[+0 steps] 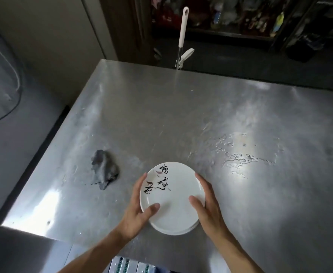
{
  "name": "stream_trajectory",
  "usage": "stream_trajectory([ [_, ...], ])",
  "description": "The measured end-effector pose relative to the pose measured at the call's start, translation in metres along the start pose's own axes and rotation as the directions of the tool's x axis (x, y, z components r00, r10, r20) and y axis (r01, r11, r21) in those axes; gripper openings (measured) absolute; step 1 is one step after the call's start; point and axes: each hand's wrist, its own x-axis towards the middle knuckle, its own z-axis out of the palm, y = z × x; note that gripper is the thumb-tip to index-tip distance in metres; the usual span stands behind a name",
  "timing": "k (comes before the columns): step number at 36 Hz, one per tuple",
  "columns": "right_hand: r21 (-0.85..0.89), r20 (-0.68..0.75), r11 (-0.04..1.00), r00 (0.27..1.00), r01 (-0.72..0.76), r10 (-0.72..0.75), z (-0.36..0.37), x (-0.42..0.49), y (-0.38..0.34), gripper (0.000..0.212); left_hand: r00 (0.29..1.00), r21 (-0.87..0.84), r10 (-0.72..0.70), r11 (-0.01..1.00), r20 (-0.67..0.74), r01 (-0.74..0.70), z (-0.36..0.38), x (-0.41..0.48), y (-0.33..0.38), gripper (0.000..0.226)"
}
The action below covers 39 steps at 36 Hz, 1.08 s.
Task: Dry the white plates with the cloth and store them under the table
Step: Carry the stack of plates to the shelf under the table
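White plates (173,201), lower centre, are clasped by left hand (138,211) and right hand (208,207); cloth (104,170) lies apart, left. Storage is judged in hand; level lowering under the table (181,115) is required.

i get one view only: the head camera, worn high, facing forward and steeply down over the steel counter (161,115). it is near, with the left grip (138,213) and right grip (207,207) on the white plates (177,209) low in the middle, forearms entering from the bottom edge. the wide lens bows the counter's edges.
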Motion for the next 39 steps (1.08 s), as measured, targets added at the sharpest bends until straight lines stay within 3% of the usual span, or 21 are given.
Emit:
stream_trajectory([
  [14, 0.098, -0.085, 0.993, 0.994, -0.065, 0.073, 0.009, 0.003, -0.015, 0.071, 0.996, -0.09, -0.038, 0.995, 0.075, 0.045, -0.008, 0.014, 0.015, 0.093],
  [23, 0.123, -0.146, 0.989, 0.984, -0.084, 0.102, 0.019, -0.017, -0.017, 0.075, 0.998, -0.057, 0.018, 0.998, 0.061, -0.015, -0.01, -0.002, 0.01, 0.083],
  [39, 0.117, -0.168, 0.985, 0.98, 0.126, -0.106, 0.002, -0.066, -0.062, 0.072, 0.986, -0.019, 0.163, 0.987, 0.034, -0.162, -0.004, -0.064, 0.059, 0.089],
])
